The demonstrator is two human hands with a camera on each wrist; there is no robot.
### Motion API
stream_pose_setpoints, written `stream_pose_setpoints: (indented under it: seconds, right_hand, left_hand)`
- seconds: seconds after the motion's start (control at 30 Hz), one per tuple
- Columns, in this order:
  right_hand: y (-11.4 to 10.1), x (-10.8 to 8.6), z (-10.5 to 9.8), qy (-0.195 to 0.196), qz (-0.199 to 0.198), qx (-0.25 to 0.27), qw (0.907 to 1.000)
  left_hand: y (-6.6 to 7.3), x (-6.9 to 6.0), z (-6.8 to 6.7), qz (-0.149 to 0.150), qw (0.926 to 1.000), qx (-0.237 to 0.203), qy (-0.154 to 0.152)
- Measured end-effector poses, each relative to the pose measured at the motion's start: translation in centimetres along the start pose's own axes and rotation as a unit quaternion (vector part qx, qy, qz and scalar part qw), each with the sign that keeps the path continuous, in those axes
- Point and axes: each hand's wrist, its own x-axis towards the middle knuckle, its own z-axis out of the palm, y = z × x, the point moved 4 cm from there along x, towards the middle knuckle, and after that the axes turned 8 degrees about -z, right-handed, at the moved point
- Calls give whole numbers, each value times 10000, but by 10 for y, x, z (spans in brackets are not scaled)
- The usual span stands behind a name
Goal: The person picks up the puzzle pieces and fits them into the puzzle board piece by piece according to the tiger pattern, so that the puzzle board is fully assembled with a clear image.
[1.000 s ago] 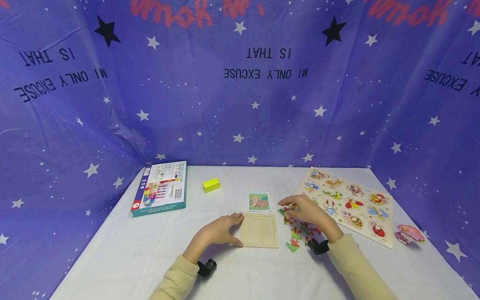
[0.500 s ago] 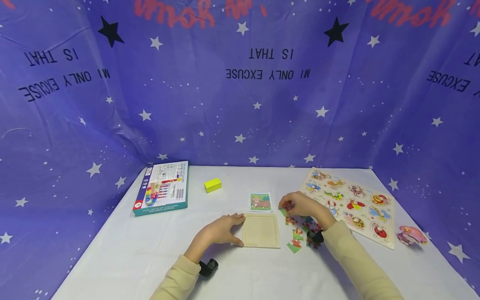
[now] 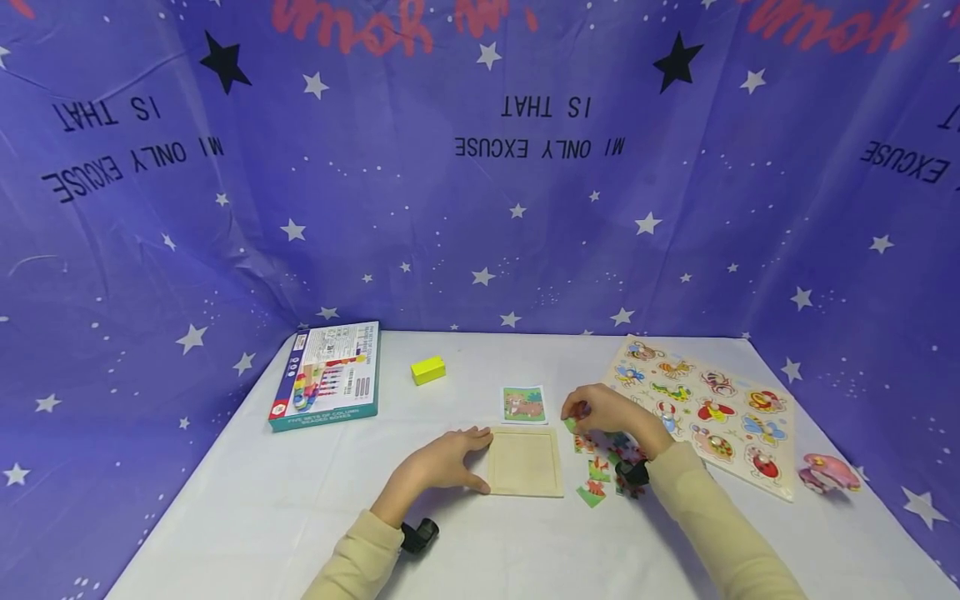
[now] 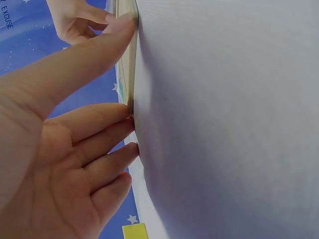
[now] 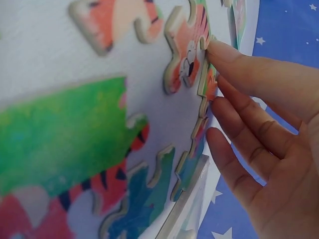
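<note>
A shallow wooden puzzle tray (image 3: 525, 462) lies flat with its bare inside facing up. My left hand (image 3: 446, 460) rests at its left side; the thumb and forefinger, spread apart, touch the tray's edge (image 4: 131, 74) in the left wrist view. To the right of the tray, my right hand (image 3: 600, 410) pinches a small puzzle piece (image 3: 571, 425) with green on it, partly hidden by the fingers. Loose jigsaw pieces (image 3: 592, 493) with orange and green print lie under and beside that hand. Close by in the right wrist view is a tiger-face piece (image 5: 187, 55).
A picture card (image 3: 523, 405) lies just behind the tray. At right are an insect peg board (image 3: 705, 408) and a pink toy (image 3: 828, 473). A yellow block (image 3: 428, 370) and a flat game box (image 3: 326, 379) sit at back left. Purple cloth surrounds the table.
My right hand has drawn its fingers together and pinched the green piece at the pile's far left. My left hand stays against the tray. The head view has shifted slightly.
</note>
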Motion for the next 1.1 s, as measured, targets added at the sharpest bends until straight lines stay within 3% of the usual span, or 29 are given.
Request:
stream_pose_setpoints:
  seconds: [0.47,0.73,1.1]
  right_hand:
    - [5,2,1,109,-88,38,9999]
    - [-12,2,-1,432,-213,-156,9987]
    - [-34,-1,7,1146,110,740,9906]
  left_hand:
    - [1,-2,-1,-40,10000,-20,-4]
    - [2,-1,-1,-57,9999,99,69]
    - [-1,1,0,-10,9998,148,108]
